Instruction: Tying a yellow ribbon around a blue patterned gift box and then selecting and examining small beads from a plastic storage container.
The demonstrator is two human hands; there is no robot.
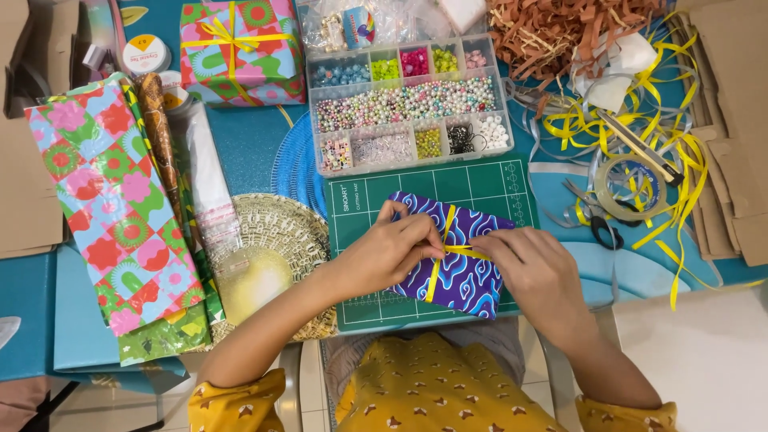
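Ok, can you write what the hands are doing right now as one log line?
left hand: pinching yellow ribbon | right hand: pinching ribbon | purple wrapped parcel: on green cutting mat | bead box: behind mat

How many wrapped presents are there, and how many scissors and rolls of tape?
Wrapped presents: 2, the purple present under both hands and the colourful present
Scissors: 1
Tape roll: 1
Total: 4
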